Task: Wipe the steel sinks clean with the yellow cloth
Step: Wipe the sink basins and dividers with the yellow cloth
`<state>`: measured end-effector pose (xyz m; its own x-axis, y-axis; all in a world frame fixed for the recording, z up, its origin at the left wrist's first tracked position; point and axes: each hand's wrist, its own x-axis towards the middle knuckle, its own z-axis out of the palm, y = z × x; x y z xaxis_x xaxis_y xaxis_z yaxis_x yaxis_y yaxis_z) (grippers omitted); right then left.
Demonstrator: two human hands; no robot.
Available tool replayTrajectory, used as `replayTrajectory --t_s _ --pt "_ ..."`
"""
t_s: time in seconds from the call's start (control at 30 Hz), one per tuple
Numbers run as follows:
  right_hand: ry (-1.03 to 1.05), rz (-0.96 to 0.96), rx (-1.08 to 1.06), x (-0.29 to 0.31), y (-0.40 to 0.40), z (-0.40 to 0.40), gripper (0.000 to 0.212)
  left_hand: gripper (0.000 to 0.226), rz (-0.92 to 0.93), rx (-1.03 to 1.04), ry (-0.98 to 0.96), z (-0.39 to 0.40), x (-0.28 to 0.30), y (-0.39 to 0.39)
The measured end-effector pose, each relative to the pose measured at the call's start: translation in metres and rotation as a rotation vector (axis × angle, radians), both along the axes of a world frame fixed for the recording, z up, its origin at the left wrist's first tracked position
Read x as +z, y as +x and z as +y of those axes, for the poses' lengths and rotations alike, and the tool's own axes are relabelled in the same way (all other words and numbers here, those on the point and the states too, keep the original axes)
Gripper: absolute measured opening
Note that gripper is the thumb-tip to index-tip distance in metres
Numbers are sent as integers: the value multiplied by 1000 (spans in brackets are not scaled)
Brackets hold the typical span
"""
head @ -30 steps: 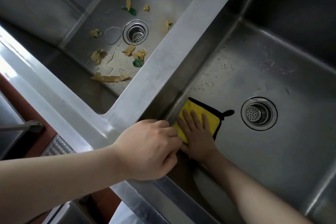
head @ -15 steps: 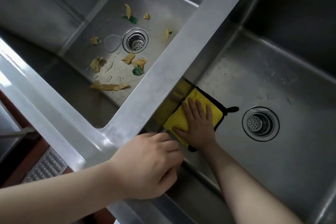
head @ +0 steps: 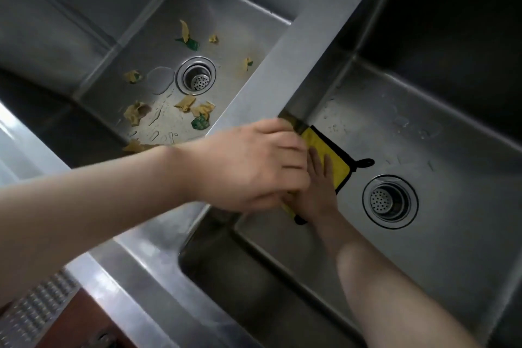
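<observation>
Yellow cloth (head: 329,154) flat on right sink (head: 440,133) floor, against wall under divider (head: 285,73), near drain (head: 390,201). Right hand (head: 319,188) presses cloth, fingers straight and spread. Left hand (head: 254,167) on divider edge, fingers curled over it, partly hiding cloth; bracing, judged. Step: wiping right sink floor along divider wall. Next: sweep cloth toward drain, steady pressure. Left sink (head: 158,37) unwiped, scraps (head: 195,110) lying in it. Versus a second ago: left hand moved up divider, now overlapping right hand.
</observation>
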<state>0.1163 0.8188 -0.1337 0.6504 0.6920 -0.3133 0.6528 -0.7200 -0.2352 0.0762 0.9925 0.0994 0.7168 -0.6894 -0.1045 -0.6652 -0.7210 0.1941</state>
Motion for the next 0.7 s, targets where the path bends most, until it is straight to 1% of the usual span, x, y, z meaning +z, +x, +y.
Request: replayTrajectory --t_s 0.07,0.1,0.17,0.27,0.37,0.47,0.7 --pt "46 7 -17 -6 0 -2 99 26 -59 13 40 9 2 29" --pt "66 0 -16 -9 1 -3 98 29 -90 51 43 13 4 43" --pt "81 -25 1 -10 3 -4 96 43 -123 227 -13 16 7 68" --pt "84 -32 21 -9 8 -6 95 66 -53 531 -46 10 4 96" --pt "84 -30 26 -9 18 -7 94 73 -15 671 -59 -2 -5 114" --pt "89 -28 23 -11 31 -9 95 75 -51 735 -58 -7 -9 121" --pt "101 -42 15 -13 59 -9 95 75 -100 769 -23 -11 -11 119"
